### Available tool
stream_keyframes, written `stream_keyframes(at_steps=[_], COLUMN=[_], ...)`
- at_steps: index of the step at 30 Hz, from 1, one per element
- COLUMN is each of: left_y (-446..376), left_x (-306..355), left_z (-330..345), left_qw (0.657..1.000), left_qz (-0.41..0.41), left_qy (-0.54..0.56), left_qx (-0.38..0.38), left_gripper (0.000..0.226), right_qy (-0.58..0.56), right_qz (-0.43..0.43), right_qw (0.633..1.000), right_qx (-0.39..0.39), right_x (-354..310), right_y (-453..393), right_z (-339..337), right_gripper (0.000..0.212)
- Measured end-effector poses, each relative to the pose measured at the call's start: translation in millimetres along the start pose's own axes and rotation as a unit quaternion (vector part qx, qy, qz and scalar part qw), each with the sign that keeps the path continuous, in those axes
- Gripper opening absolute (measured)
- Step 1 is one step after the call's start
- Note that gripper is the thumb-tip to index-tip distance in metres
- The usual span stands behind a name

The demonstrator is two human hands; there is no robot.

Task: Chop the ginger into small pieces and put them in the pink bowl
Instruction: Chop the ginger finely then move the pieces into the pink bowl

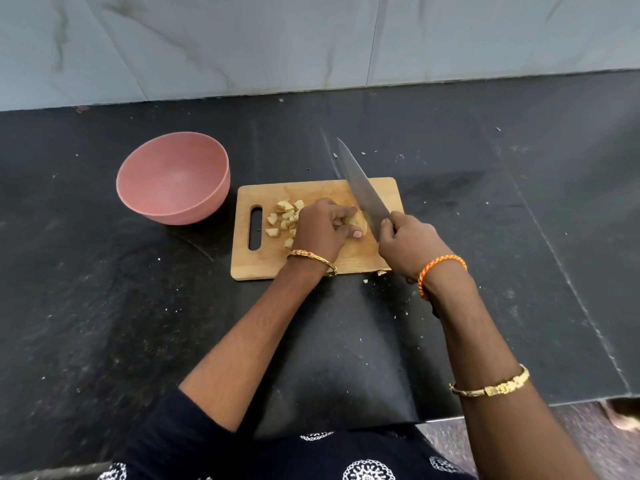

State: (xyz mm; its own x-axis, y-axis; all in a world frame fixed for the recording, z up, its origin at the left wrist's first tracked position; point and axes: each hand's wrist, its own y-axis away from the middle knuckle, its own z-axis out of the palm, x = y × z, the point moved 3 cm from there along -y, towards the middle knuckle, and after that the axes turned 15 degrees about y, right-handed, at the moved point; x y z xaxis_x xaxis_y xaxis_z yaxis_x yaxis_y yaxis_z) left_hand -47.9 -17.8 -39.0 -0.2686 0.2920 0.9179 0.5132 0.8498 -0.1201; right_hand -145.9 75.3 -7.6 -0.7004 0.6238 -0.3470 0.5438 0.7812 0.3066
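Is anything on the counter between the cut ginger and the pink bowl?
Nothing visible. The ginger pieces lie at the board's handle end, and only bare counter separates that edge from the bowl, which looks empty.

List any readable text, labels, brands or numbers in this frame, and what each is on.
None: no readable text anywhere in the head view.
Knife blade: no brand mark can be made out.
Pink bowl: plain, no label.
Wooden cutting board: plain, no print.
Dark garment: white round patterns only, not lettering.
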Motion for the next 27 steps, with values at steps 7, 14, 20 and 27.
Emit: stream_keyframes(at_steps=[7, 14, 20, 27], left_y=[3, 2, 0, -2], left_x=[1, 1, 0, 1], left_z=[1, 1, -2, -4], left_qw=[1.000, 1.000, 1.000, 0.999], left_qz=[0.009, 0.011, -0.006, -0.027], left_qy=[-0.006, -0.003, 0.010, 0.030], left_qx=[0.007, 0.008, 0.001, -0.005], left_gripper=[0.042, 0.039, 0.039, 0.043], right_qy=[0.020, 0.010, -0.059, -0.107], right_qz=[0.021, 0.051, 0.050, 0.030], right_qw=[1.000, 0.998, 0.994, 0.992], right_qx=[0.006, 0.045, 0.074, 0.057], right_x=[-4, 11, 24, 20], right_y=[6, 45, 54, 24], right_z=[6, 34, 25, 15], right_gripper=[0.025, 0.020, 0.031, 0.034])
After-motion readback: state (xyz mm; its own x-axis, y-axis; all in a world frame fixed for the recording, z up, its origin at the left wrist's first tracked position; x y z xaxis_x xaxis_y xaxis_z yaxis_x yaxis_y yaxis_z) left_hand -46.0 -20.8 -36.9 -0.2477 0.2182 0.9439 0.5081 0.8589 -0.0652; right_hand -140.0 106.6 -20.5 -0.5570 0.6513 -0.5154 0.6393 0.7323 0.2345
